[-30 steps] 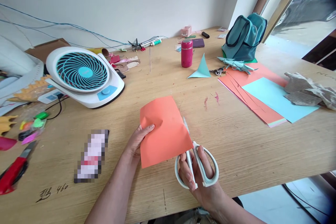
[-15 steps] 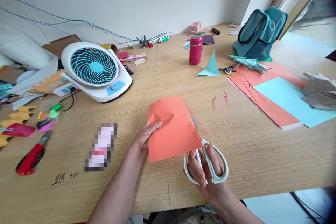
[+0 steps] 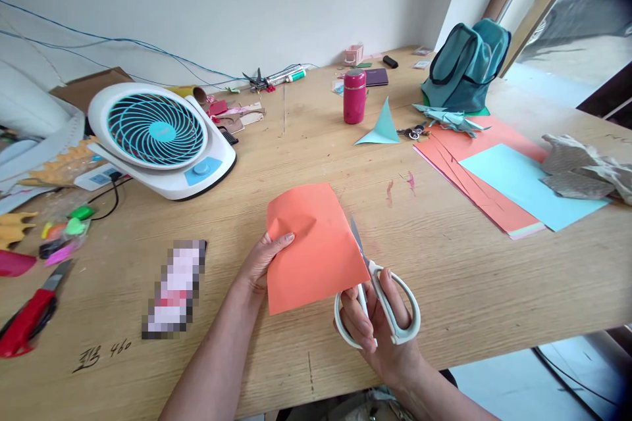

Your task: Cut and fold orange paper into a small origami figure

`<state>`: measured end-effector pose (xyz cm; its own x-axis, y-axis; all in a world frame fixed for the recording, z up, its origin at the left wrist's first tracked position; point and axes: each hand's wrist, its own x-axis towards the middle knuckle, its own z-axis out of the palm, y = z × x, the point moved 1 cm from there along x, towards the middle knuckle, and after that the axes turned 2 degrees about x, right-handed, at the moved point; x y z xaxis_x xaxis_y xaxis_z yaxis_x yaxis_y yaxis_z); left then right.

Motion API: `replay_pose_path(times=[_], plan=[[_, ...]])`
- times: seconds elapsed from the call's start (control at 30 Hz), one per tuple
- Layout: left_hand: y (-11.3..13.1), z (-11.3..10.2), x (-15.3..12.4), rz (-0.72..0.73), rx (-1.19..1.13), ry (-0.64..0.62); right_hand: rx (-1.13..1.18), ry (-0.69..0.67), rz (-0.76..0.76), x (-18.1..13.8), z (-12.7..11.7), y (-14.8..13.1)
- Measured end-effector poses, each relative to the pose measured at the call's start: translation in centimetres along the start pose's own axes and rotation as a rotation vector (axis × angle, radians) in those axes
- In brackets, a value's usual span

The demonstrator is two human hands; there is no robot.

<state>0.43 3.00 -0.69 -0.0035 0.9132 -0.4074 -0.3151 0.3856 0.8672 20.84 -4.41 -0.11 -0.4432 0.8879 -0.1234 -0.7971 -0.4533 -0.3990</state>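
My left hand (image 3: 261, 260) grips an orange sheet of paper (image 3: 316, 250) by its left edge, thumb on top and the other fingers hidden beneath. The sheet is slightly bent and creased near the thumb. In my right hand (image 3: 380, 316) are white-handled scissors (image 3: 402, 309), with fingers through both loops. Their blades are parted at the sheet's right edge; one blade shows beside it, and the other is hidden under the paper.
A white fan (image 3: 162, 138) stands at the left. Red-handled pruning shears (image 3: 29, 316) and a pixelated object (image 3: 175, 289) lie in front of it. Behind the paper are a pink bottle (image 3: 354, 97), a folded blue paper (image 3: 382, 126), a teal bag (image 3: 464, 69) and stacked coloured sheets (image 3: 508, 177).
The camera view has turned slightly to the right, so things appear farther left. The scissor blades look parted a little wider. Both hands keep their holds.
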Motion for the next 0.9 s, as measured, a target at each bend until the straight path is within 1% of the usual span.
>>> replay_pose_path(times=[0.33,0.6,0.9], plan=[[0.5,0.5,-0.6,-0.006,-0.034,0.015,0.045,0.027,-0.025,0.1,-0.2,0.5],[0.6,0.8,-1.0,-0.012,-0.050,0.017,0.024,0.018,-0.023,0.8,0.7,-0.1],[1.1,0.7,-1.4,-0.048,-0.009,0.016,-0.109,-0.026,-0.088,1.0,0.0,-0.5]])
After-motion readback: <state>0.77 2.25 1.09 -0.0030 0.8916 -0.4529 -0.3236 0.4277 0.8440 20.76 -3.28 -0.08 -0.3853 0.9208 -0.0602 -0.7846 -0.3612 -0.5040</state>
